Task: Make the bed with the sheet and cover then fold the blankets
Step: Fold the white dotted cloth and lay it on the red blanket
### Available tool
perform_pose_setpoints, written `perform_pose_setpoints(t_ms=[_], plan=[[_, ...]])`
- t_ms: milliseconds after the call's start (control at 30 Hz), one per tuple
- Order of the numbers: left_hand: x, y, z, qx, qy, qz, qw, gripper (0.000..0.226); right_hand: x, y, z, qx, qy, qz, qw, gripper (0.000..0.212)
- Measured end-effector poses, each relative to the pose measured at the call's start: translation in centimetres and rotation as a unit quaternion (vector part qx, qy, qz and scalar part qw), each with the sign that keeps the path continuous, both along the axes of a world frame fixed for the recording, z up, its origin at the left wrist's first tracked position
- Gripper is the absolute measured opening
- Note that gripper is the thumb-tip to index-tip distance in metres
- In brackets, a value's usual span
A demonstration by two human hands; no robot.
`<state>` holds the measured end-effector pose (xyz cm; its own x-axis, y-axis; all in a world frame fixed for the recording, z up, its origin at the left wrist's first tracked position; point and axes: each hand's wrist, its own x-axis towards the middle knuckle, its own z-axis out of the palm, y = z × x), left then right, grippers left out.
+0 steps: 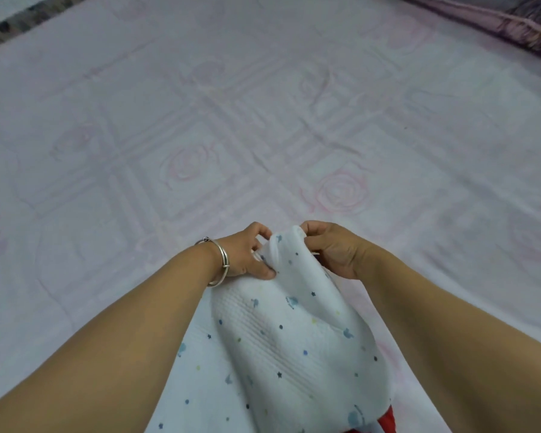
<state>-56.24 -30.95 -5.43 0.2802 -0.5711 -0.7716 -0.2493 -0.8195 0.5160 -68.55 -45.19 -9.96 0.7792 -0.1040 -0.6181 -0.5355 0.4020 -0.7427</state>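
Note:
A white blanket (281,342) with small blue stars and dots hangs between my arms at the near edge of the bed. Its top edge is bunched between my two hands. My left hand (247,256), with a silver bangle on the wrist, pinches the left side of that edge. On the right side, my right hand (331,248) grips the same edge. The hands are close together, almost touching. Behind them, a pale pink sheet (263,120) with a rose and square pattern lies spread flat over the bed.
A purple patterned cloth or pillow (512,23) lies along the far right corner of the bed. A dark strip (0,29) shows at the far left corner. Something red (388,421) peeks out under the blanket at the bottom.

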Motion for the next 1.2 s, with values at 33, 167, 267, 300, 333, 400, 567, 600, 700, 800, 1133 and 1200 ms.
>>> perform_pose_setpoints(t_ms=[33,167,267,300,333,400,567,600,700,800,1133,1200], plan=[[0.1,0.2,0.0,0.0,0.002,0.001,1.0,0.054,-0.1,-0.1,0.4,-0.011,0.006,-0.009,1.0,0.032],[0.1,0.6,-0.1,0.0,-0.035,-0.022,0.999,0.028,-0.2,-0.2,0.2,-0.178,0.07,-0.096,0.977,0.033],[-0.8,0.4,-0.3,-0.018,-0.088,-0.039,0.995,0.042,-0.1,1.0,0.6,-0.189,0.073,-0.116,0.973,0.028],[-1.2,0.4,-0.4,-0.028,-0.1,-0.045,0.994,0.049,-0.2,1.3,1.0,-0.14,0.062,-0.089,0.984,0.023],[-1.5,0.5,-0.5,-0.033,-0.108,-0.045,0.993,0.051,-0.5,1.6,1.4,-0.09,0.056,-0.048,0.993,0.023],[-1.9,0.7,-0.5,-0.033,-0.125,-0.039,0.991,0.043,-0.8,1.5,2.0,-0.104,0.061,0.025,0.992,0.025],[-2.5,2.3,-0.8,0.041,-0.202,-0.021,0.978,0.043,-1.1,0.9,2.8,-0.303,0.141,-0.012,0.943,0.03],[-2.5,2.8,-0.9,0.064,-0.213,-0.024,0.975,0.047,-1.8,1.0,2.9,-0.246,0.147,-0.016,0.958,0.029],[-3.1,4.7,-1.2,0.11,-0.231,-0.028,0.966,0.055,-5.0,1.7,3.3,-0.079,0.194,0.049,0.977,0.025],[-3.6,5.4,-1.0,0.142,-0.259,-0.033,0.955,0.062,-6.4,1.5,3.6,-0.207,0.225,0.086,0.948,0.025],[-3.9,9.5,-0.5,0.08,-0.246,-0.032,0.965,0.082,-8.5,6.6,6.7,-0.328,0.251,0.003,0.911,0.024],[-3.7,11.2,-0.6,0.074,-0.257,-0.047,0.962,0.083,-9.0,7.4,7.3,-0.452,0.313,-0.047,0.834,0.032]])
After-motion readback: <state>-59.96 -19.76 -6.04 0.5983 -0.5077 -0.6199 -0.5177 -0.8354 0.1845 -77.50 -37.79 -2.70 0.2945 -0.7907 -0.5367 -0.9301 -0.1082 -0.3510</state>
